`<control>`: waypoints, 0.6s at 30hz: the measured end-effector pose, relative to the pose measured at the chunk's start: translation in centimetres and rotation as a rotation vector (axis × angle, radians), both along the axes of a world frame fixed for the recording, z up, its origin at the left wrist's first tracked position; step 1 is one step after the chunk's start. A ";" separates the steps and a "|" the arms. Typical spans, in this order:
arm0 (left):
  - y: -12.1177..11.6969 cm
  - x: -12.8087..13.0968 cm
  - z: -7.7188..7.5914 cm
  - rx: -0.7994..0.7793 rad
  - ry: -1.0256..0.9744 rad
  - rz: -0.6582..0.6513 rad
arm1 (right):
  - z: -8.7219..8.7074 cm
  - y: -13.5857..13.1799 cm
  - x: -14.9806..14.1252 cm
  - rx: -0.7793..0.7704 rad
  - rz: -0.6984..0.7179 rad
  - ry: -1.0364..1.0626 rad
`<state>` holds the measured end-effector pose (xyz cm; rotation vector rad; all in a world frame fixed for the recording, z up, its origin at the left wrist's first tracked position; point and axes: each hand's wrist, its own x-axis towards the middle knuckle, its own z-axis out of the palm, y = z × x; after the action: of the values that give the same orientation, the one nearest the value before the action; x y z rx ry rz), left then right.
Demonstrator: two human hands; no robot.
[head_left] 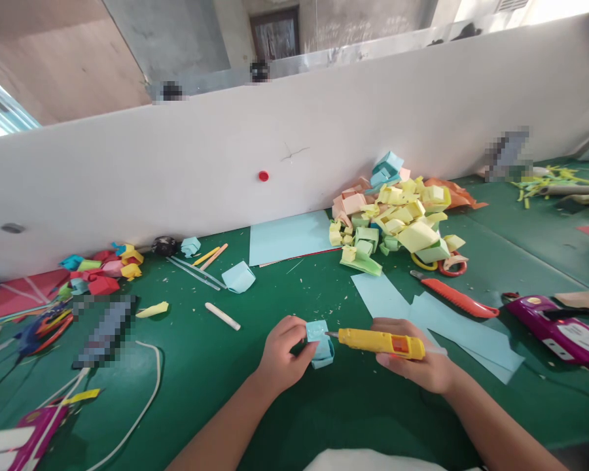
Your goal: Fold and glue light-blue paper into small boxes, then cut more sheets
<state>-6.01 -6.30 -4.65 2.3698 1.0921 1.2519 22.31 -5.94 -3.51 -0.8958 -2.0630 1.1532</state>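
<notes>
Near the front middle of the table, my left hand (285,353) pinches a small folded piece of light blue paper (322,354) between thumb and fingers. My right hand (415,360) is wrapped round a yellow hot glue gun (380,343), which lies level and points left. Its metal nozzle is at the right edge of the folded paper; whether it touches I cannot tell. Part of a clear glue stick (440,351) sticks out of the gun's rear. Flat light blue paper sheets (471,333) lie behind and to the right of my right hand.
A heap of folded paper pieces (402,219) stands against the white partition (201,170). Right of it lie a red-handled cutter (459,296) and a purple device (552,327). Coloured paper pieces (105,268), scissors (49,330) and a white cable (158,366) are at left.
</notes>
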 end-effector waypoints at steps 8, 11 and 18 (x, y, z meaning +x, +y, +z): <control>0.0 -0.1 -0.2 -0.001 0.003 0.005 | -0.2 0.0 0.0 0.000 -0.001 -0.004; 0.0 -0.1 -0.1 0.001 0.002 0.005 | -0.2 -0.1 0.0 0.008 -0.004 -0.006; 0.0 -0.1 -0.1 -0.003 0.004 0.007 | -0.1 0.0 0.0 0.028 0.016 0.006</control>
<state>-6.13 -6.32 -4.76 2.3689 1.1033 1.2476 22.29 -5.96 -3.59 -0.8634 -2.0801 1.1305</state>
